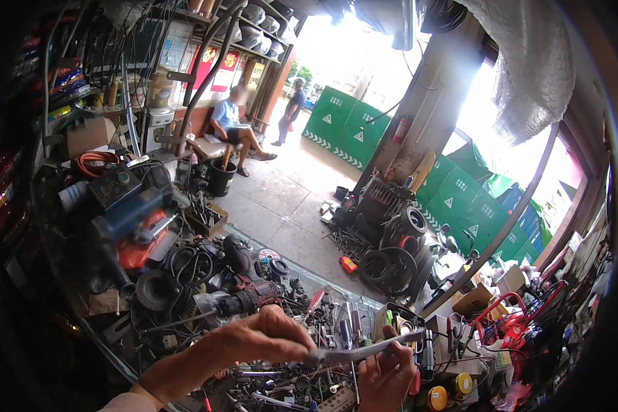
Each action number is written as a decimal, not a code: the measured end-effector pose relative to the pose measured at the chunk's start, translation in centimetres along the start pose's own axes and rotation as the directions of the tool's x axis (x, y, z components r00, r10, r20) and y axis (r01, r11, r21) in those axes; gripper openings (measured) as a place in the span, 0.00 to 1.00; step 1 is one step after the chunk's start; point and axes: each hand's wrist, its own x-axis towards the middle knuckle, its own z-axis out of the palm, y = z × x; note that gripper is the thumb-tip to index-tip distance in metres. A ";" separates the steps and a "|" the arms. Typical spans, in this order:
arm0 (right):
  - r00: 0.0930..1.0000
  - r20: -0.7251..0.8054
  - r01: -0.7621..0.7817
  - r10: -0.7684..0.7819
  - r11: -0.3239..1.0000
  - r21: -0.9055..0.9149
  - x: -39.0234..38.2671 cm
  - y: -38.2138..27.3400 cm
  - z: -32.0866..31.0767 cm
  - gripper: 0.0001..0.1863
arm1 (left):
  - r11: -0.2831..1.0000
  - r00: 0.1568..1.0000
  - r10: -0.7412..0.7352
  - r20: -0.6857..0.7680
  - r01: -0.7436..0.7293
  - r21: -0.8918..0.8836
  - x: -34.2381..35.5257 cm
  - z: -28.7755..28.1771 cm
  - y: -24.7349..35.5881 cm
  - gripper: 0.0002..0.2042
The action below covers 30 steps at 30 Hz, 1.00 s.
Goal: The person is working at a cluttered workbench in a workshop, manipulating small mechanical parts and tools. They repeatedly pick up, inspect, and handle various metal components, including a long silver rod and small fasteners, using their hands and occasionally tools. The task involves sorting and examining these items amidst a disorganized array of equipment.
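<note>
Above the cluttered workbench, I hold a long, narrow grey metal bar (361, 353) roughly level between my hands. It has a rounded lump at its left end and looks slightly curved; its exact kind cannot be made out. My left hand (271, 336) pinches that left end from above, thumb and fingers closed. From below, my right hand (386, 376) grips the right part of the bar, its fingertips bent around it. Just behind my left hand lies a red and black power drill (247, 296). Loose bolts, springs and small metal parts spread beneath both hands.
A blue and red bench machine (134, 223) stands at the left. Stacked tires (395, 264) are on the floor beyond the bench. Right of my hands are yellow-lidded jars (464, 383) and red-handled tools. One person (228, 118) sits ahead; another (293, 110) stands farther off.
</note>
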 end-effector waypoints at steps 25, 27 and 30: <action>0.563 0.352 0.684 -0.748 0.183 -0.706 -1.8 2.5 0.2 0.14 | 0.846 0.807 0.116 -0.579 0.225 0.483 1.5 0.7 -2.3 0.08; 0.669 0.338 0.645 -0.662 0.291 -0.706 -2.6 2.9 2.6 0.21 | 0.929 0.724 0.216 -0.655 0.054 0.366 1.7 0.0 -2.1 0.08; 0.781 0.191 0.557 -0.594 0.527 -0.642 -2.7 4.2 3.2 0.25 | 0.966 0.712 0.050 -0.700 -0.212 -0.146 1.5 -0.9 -1.6 0.06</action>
